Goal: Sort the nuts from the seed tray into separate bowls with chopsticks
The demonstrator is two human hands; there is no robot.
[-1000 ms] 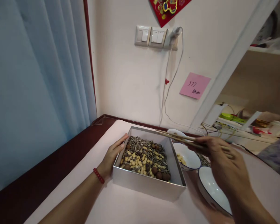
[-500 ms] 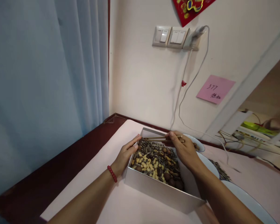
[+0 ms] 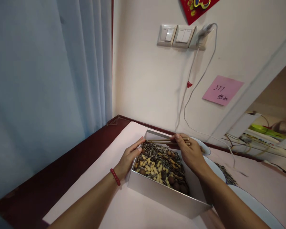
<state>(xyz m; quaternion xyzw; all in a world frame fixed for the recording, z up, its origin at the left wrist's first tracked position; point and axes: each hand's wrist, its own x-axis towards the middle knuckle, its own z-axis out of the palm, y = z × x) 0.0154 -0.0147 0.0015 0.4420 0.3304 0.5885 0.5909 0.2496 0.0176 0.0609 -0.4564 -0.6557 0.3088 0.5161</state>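
Observation:
A silvery-white box (image 3: 166,195) stands on the table, tilted in view. Inside lie striped sunflower seeds (image 3: 153,151), pale peanuts (image 3: 152,168) and dark brown round nuts (image 3: 180,187), partly mixed together. My left hand (image 3: 127,158), with a red bead bracelet at its wrist, grips the box's left wall; the thumb lies over the rim and the fingers lie along it. Pinched in my right hand (image 3: 190,154) is a pair of wooden chopsticks (image 3: 160,140). They point left across the far end of the box, their tips close to my left fingertips.
Pale bowls or plates (image 3: 250,203) stand to the right, partly behind my right arm. Loose sunflower seeds (image 3: 227,175) lie on the pink table cover (image 3: 78,190). A white cable (image 3: 189,105) hangs down the wall onto the table. A blue curtain (image 3: 47,79) hangs at the left.
The whole view has shifted slightly. My right hand and the chopsticks have moved a little to the right; both hands keep their hold.

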